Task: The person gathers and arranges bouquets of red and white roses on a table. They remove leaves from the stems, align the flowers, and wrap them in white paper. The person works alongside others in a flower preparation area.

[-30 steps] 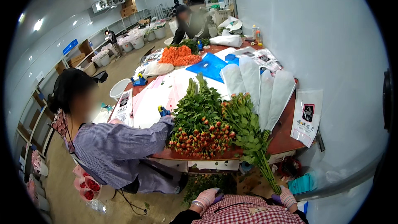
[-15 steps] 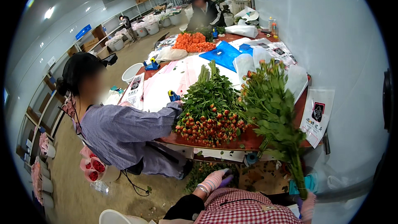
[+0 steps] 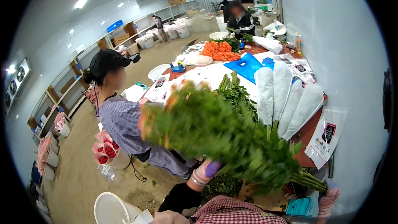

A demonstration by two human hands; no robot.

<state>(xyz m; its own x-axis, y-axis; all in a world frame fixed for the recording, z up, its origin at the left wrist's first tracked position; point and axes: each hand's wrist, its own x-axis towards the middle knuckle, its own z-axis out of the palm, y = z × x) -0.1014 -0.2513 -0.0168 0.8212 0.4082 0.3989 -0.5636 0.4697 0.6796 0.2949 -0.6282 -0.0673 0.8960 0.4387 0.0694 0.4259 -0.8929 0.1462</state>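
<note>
My right hand point(image 3: 329, 199), in a striped glove, grips the cut stem ends of a large bunch of roses point(image 3: 224, 137). The bunch lies slantwise before me, its leaves and orange-red blooms blurred, blooms toward the left. My left hand point(image 3: 205, 172), in a striped glove with a purple palm, is at the bunch's lower side; leaves hide most of its fingers, so its grip cannot be made out. Behind the held bunch, another pile of green stems point(image 3: 235, 84) rests on the table, largely covered. White-sleeved bunches point(image 3: 282, 95) lie to its right.
A co-worker in a checked shirt point(image 3: 124, 116) stands close on the left, partly behind the blooms. Orange flowers point(image 3: 219, 51) and a blue plastic sheet point(image 3: 244, 67) lie farther along the table. A white bucket point(image 3: 114, 209) stands at lower left; a wall point(image 3: 331, 49) bounds the right.
The held bunch has swung from upright at the right to slanting leftward across the table. My left hand has come up to its lower side. The view has turned left.
</note>
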